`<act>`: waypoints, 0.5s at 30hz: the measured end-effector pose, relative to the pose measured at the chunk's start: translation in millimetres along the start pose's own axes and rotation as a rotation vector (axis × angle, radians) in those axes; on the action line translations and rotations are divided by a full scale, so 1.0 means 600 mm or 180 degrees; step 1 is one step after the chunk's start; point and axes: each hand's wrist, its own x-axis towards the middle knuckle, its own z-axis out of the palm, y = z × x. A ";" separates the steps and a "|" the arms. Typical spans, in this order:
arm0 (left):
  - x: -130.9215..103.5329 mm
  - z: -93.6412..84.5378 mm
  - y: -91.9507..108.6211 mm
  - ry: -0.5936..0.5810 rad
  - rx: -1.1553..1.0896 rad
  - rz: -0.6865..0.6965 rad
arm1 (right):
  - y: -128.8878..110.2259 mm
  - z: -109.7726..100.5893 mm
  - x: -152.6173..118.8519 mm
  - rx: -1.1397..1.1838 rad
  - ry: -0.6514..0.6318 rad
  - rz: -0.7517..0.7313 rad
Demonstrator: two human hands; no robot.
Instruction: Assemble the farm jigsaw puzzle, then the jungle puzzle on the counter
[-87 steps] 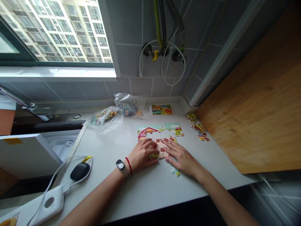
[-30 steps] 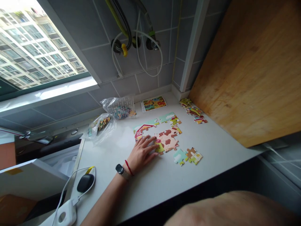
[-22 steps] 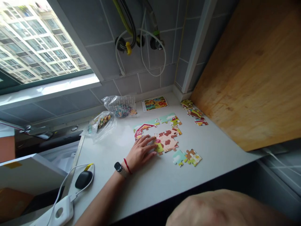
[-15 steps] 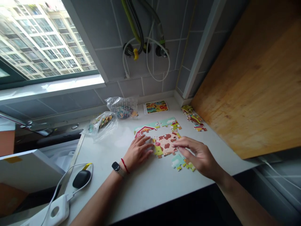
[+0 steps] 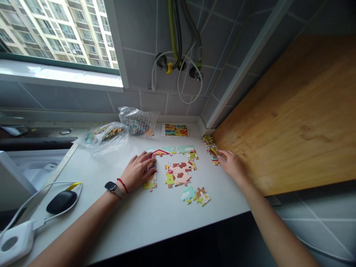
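Clock hub = cow section of the puzzle (image 5: pixel 179 173) on the white counter (image 5: pixel 172 222), between the two hands; 12 = back wall.

Left hand (image 5: pixel 137 170), at 9: fingers slightly spread, palm down, laid over the barn section (image 5: pixel 152 177), covering part of it. Right hand (image 5: pixel 233 165), at 3: fingertips at the near edge of the piece stack (image 5: pixel 212 150), which sits at 2. Thumb and index close together; can't tell if they're pinching a piece.

Barn section's roof strip runs along 11 to 12. Tractor section (image 5: pixel 191 152) at 1, narrow gap to the roof strip, just beside the cow's rear; can't tell if those two touch. Small cluster (image 5: pixel 203 196) of sky and brown pieces at 5, apart from the cow.

Further out: picture card (image 5: pixel 175 129) at 12, flat. Two clear bags with pieces inside, front bag (image 5: pixel 111 138) at 10, rear bag (image 5: pixel 139 120) between 10 and 11. Wooden panel (image 5: pixel 300 111) leans in from 2 to 3. Black puck-shaped device (image 5: pixel 61 202) and white adapter (image 5: pixel 18 239) with cable at 8. Window (image 5: pixel 66 33) at 11.
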 end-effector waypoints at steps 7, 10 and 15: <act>-0.001 0.008 -0.001 0.0191 -0.0036 -0.0054 | 0.023 0.013 0.055 -0.0453 -0.0476 0.0019; 0.000 0.007 0.000 0.0208 -0.0057 -0.0090 | 0.020 0.019 0.062 -0.0525 -0.0542 0.0068; 0.001 0.002 0.003 0.0127 -0.0045 -0.0053 | 0.005 0.014 0.046 -0.0463 -0.0347 0.0013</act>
